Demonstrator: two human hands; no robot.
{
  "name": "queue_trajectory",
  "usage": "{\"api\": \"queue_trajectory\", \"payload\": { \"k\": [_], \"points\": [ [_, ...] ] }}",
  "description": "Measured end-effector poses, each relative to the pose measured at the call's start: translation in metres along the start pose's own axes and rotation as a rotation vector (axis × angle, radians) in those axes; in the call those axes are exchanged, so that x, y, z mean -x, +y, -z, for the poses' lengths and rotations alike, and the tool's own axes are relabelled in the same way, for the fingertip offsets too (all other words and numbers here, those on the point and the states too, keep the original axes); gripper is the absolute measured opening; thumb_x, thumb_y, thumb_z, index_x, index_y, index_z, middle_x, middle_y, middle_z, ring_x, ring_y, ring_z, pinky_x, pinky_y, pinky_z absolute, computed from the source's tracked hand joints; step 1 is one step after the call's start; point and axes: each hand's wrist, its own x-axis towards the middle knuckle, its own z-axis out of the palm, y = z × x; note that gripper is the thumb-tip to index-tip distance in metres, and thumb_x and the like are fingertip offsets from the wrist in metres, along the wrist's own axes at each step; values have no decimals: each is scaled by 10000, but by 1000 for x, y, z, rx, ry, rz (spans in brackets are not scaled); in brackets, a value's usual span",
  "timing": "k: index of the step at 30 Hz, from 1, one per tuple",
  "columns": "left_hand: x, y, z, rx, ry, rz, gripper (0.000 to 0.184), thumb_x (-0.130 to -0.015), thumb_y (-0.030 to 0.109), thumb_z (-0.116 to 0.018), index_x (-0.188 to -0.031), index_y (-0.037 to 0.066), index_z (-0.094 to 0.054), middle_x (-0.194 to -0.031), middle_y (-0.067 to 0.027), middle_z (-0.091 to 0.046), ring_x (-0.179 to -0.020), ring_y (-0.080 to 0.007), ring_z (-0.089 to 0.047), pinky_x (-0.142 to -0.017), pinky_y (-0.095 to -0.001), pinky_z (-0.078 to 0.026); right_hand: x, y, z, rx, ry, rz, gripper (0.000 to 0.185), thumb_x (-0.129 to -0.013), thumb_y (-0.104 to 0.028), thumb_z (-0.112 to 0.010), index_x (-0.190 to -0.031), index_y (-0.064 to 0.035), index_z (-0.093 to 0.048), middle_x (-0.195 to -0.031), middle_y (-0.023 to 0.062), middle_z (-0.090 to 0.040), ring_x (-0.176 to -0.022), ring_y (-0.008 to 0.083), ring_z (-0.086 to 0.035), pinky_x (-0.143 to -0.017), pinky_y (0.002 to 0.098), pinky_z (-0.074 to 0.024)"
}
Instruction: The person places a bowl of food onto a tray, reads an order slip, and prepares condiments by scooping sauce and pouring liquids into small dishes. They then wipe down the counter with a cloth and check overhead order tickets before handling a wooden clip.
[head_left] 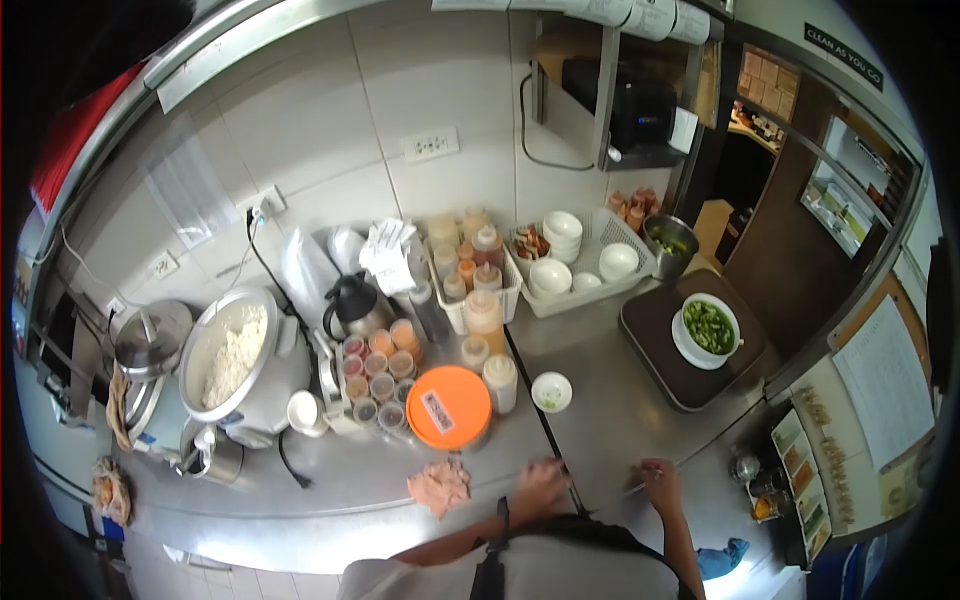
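Note:
My left hand [541,487] is over the steel counter [350,505] near its front edge, smeared by motion, so its fingers cannot be made out. To its left lies a crumpled pinkish cloth [440,486]. My right hand [658,481] is further right above the counter, fingers curled around something thin and pale that I cannot make out. Beyond my hands stands a small white bowl [551,392] with green bits in it. A white bowl of chopped green vegetables [710,328] rests on a brown tray [640,335] at the right.
An orange-lidded tub [448,407] stands beside several sauce cups [381,386] and squeeze bottles [499,382]. A rice cooker [285,360] holds white rice at the left. White baskets [600,295] with bowls line the wall. A blue cloth [722,559] lies at the lower right.

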Motion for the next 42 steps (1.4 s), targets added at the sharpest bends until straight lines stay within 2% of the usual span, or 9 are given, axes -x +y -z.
{"api": "queue_trajectory", "payload": {
  "k": [5,7,11,17,19,26,32,37,42],
  "points": [
    [39,-1,94,-172,1,523,389,-716,202,-687,-1094,120,-636,-1134,-102,-559,-1103,-306,-487,-930,-488,-355,39,34,22,13,93,-51,186,-790,-80,-656,-971,-57,-693,-939,137,-683,-954,292,-634,-874,377,-482],
    [60,-10,112,-552,83,597,407,-755,223,-660,-1150,129,-636,-1033,-74,-609,-1012,-297,-532,-875,-466,-370,51,32,28,30,89,-49,167,-795,-80,-654,-955,-57,-694,-935,133,-684,-967,296,-628,-880,379,-477],
    [101,-31,100,-665,18,631,450,-788,251,-646,-1214,119,-586,-1145,-42,-568,-1039,-281,-533,-964,-471,-349,54,19,27,138,112,119,139,-806,-91,-654,-936,-62,-693,-929,126,-683,-955,300,-622,-869,384,-472],
    [121,-48,102,-586,80,769,190,-773,235,-693,-953,186,-729,-968,-9,-665,-978,-231,-570,-992,-533,-312,7,-17,-7,-141,-81,80,141,-853,-120,-640,-979,-67,-676,-994,121,-676,-933,310,-614,-829,378,-473],
    [125,-36,122,-496,163,770,170,-760,248,-711,-912,174,-729,-912,-4,-677,-948,-223,-571,-988,-526,-309,-15,-51,-18,-118,-61,306,209,-843,-93,-639,-1049,-63,-651,-1007,108,-673,-1002,312,-598,-852,387,-469],
    [171,-50,146,-410,262,1008,177,-751,299,-739,-831,142,-720,-838,-11,-684,-907,-237,-564,-995,-501,-284,-86,-129,-86,-31,-117,322,805,-721,-172,-783,-1418,-167,-380,-1358,230,-447,-1247,408,-420,-1029,451,-386],
    [151,-37,182,-270,232,1016,406,-699,326,-786,-1054,147,-699,-928,-79,-649,-991,-290,-561,-966,-474,-331,-156,-138,-136,243,-354,362,1080,-599,-281,-874,-1492,-191,-273,-1411,257,-397,-1281,448,-379,-1076,477,-335],
    [119,-32,227,-112,512,882,386,-728,182,-776,-1095,110,-681,-1017,-106,-630,-968,-311,-561,-878,-398,-425,-196,-170,-116,-63,-344,317,973,-654,-327,-855,-1466,-165,-345,-1401,252,-419,-1290,378,-415,-1032,438,-384],
    [39,-75,272,-71,645,617,220,-763,85,-736,-977,63,-687,-902,-98,-656,-887,-297,-581,-803,-376,-453,-245,-211,-106,-250,-226,453,511,-838,-207,-719,-1303,-83,-548,-1235,139,-612,-1171,256,-561,-994,354,-412]
  ]
}}
